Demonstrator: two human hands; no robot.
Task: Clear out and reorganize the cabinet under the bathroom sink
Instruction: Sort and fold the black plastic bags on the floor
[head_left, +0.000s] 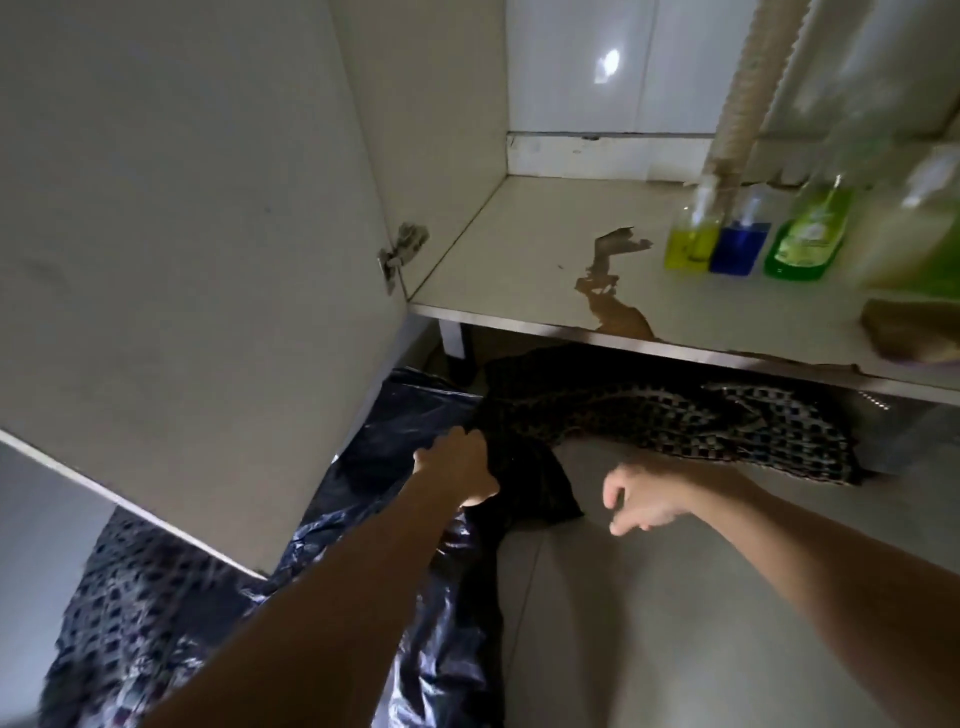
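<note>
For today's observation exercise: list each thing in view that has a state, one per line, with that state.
White cabinet door: open.
Dark checked cloth: crumpled on the floor.
Black plastic bag: lying on the floor.
Left hand: gripping the cloth.
Right hand: empty, fingers loose.
Three clear bottles: upright on the shelf.

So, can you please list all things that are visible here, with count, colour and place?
bottles: four, yellow, blue, green and a blurred pale one, on cabinet floor at right
hose: one, beige, hanging behind the bottles
cabinet door: one, white, open at left
checked cloth: one, dark, on the floor under the cabinet
plastic bag: one, black, on floor at left
left hand: gripping dark cloth
right hand: holding nothing, fingers loosely curled
</note>
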